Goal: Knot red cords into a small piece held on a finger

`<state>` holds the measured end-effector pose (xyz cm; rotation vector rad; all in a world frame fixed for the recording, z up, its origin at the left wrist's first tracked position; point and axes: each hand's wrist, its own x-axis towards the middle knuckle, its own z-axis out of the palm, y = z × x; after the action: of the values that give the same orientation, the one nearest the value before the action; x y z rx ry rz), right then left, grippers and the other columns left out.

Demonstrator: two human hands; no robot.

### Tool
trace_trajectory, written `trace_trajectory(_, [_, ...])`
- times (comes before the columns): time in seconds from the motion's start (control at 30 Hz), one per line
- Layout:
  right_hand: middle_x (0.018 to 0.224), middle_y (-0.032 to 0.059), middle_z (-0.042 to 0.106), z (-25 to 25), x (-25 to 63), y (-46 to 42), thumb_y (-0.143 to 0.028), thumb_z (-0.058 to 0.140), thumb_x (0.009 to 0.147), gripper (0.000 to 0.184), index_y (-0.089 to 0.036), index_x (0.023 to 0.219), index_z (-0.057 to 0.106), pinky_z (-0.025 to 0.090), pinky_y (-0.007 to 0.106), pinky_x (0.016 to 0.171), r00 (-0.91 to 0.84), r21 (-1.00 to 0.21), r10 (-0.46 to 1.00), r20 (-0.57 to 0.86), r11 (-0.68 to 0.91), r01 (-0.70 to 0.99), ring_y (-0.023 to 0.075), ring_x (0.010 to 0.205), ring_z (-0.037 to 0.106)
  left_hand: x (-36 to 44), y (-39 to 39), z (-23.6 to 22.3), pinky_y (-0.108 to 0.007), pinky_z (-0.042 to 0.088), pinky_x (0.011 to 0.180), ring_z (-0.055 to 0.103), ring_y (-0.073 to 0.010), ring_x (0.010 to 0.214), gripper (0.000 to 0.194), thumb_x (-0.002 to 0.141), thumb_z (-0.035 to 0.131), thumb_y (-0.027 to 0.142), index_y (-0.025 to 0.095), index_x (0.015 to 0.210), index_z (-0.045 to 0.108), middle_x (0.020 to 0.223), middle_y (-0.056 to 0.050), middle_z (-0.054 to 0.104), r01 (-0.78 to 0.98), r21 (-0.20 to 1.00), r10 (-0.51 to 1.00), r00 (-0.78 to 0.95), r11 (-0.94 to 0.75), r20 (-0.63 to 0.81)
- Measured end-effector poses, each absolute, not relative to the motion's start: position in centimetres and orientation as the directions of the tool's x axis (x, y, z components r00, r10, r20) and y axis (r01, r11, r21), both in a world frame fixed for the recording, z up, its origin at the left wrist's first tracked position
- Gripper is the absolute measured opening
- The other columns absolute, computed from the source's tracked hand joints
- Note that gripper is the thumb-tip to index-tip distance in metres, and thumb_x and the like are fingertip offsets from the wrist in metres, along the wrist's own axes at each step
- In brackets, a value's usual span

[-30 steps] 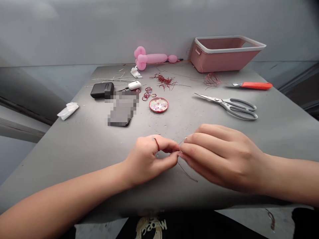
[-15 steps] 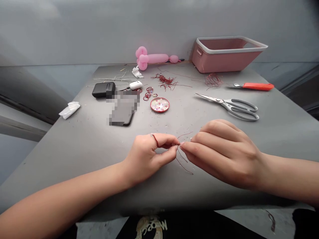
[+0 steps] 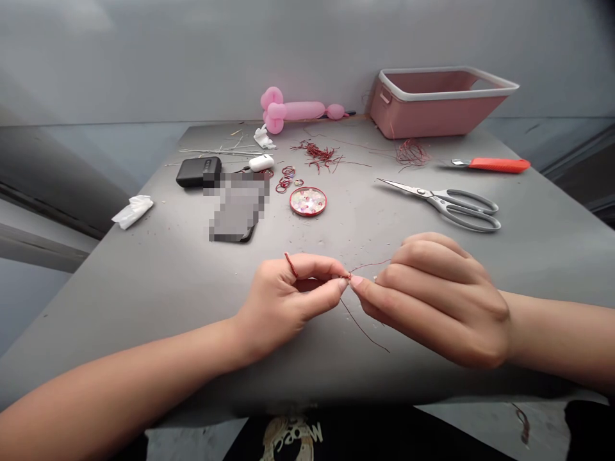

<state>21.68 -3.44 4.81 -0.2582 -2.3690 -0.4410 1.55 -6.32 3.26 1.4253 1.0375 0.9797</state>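
Note:
Thin dark red cord (image 3: pixel 364 325) runs between my two hands over the near part of the table. My left hand (image 3: pixel 293 288) pinches it between thumb and index finger, and a red cord ring (image 3: pixel 291 264) circles that index finger. With thumb and fingertips together, my right hand (image 3: pixel 437 301) closes on the cord just beside the left fingertips. One loose end slants down below the fingers, and another stretches right toward the right knuckles. The small knot or loop at the fingertips is mostly hidden.
Beyond my hands lie a dish of beads (image 3: pixel 308 202), scissors (image 3: pixel 442 202), an orange cutter (image 3: pixel 497 165), several red cord rings (image 3: pixel 284 185), cord scraps (image 3: pixel 319 153) and a phone (image 3: pixel 237 211). A pink basket (image 3: pixel 432 115) and pink balloon (image 3: pixel 302 111) stand at the back.
My right hand has turned slightly and curled its fingers more. The upper cord end now reaches farther right, and the lower end hangs longer. Both pinches stay close together.

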Motion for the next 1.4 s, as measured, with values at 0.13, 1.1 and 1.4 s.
trace_trajectory(0.13, [0.056,0.0011,0.053,4.5,21.4,-3.6,-0.006,0.064,0.079,0.015,-0.018,0.086,0.059,0.037,0.033,0.053,-0.692,0.149,0.148,0.707,0.925,0.35,0.0162,0.06,0.04,1.6,-6.4,3.2,-0.019,0.053,0.07,0.065,-0.0118,0.076,0.009,0.082,0.067,0.022,0.014,0.083,0.073,0.081,-0.003,0.074,0.064,0.997,0.965,0.261,-0.035,0.017])
trace_trajectory(1.1, [0.074,0.0028,0.067,4.5,21.6,-1.6,-0.018,0.05,0.094,0.018,-0.016,0.093,0.068,0.041,0.027,0.064,-0.728,-0.411,0.532,0.433,0.835,0.366,0.012,0.066,0.056,1.1,-3.6,2.1,-0.026,0.056,0.077,0.064,-0.01,0.072,0.022,0.075,0.076,0.032,0.015,0.087,0.07,0.079,-0.001,0.07,-0.092,0.975,0.958,0.225,0.203,-0.178])
trace_trajectory(1.4, [0.053,-0.0052,0.052,6.9,21.8,-0.7,-0.042,0.069,0.081,0.023,-0.019,0.085,0.068,0.033,0.022,0.045,-0.623,-0.871,0.751,-0.219,0.137,0.471,0.0076,0.048,0.046,1.3,-4.4,2.6,-0.025,0.055,0.069,0.063,-0.0113,0.07,0.015,0.082,0.068,0.025,0.015,0.093,0.068,0.079,-0.003,0.068,0.006,0.999,0.951,0.308,0.037,-0.037])
